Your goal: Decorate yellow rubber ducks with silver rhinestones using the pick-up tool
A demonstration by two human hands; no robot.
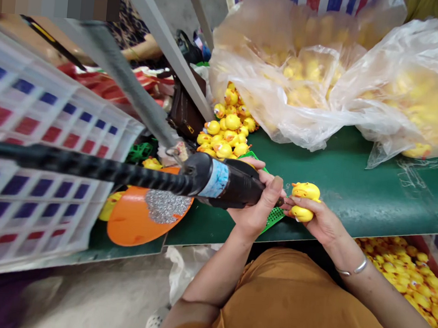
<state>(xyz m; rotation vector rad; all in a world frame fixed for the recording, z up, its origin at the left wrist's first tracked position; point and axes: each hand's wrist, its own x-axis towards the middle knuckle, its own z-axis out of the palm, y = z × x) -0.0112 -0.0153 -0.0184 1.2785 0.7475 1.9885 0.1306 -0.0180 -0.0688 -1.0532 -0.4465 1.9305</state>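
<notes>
My left hand (259,202) is wrapped around a black tool (225,182) with a blue-taped body and a long black hose running off to the left. Its tip points right, touching a yellow rubber duck (304,201) that my right hand (318,220) holds just above the front edge of the green table (354,184). A pile of several yellow ducks (227,132) lies on the table behind my left hand. Under the tool lies a green mesh tray (275,216), mostly hidden.
Two large clear plastic bags of yellow ducks (305,75) (417,93) sit at the back of the table. A bin of ducks (414,280) stands below right. An orange dish (139,218) and a white crate (41,150) are at left. Another person's arm (144,49) shows behind.
</notes>
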